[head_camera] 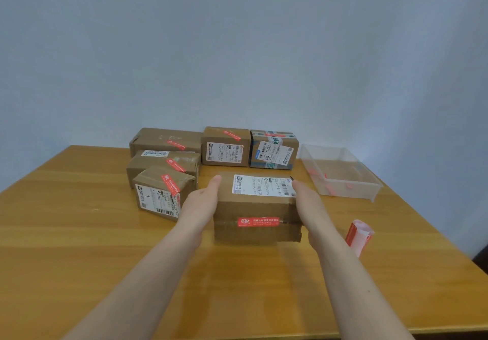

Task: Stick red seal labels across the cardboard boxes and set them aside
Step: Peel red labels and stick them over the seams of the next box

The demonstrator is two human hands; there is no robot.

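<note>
A person holds a cardboard box [254,207] between both palms, near the middle of the wooden bench [79,234]. The left hand [202,202] lies flat against the box's left side, and the right hand [306,202] against its right side. The fingers of both hands are straight and held together, pressing inward rather than curling round anything. This two-sided squeeze suits a box too wide for one hand, and it keeps the palms off the fresh seal.

A red seal label [258,221] already runs along the seam on the near face of the box, and a white shipping label [262,186] covers its top. So the sticking step looks done for this box, and what remains is likely to set it aside.

Farther back stand five sealed boxes [169,170], three packed together at the left and two side by side behind the held box, each showing a red strip. A gap just in front of the far pair seems the natural place for this one.

On the right, a clear plastic tray [343,189] holds a few red scraps, and a strip of red labels [359,236] lies near the right forearm, within easy reach.
</note>
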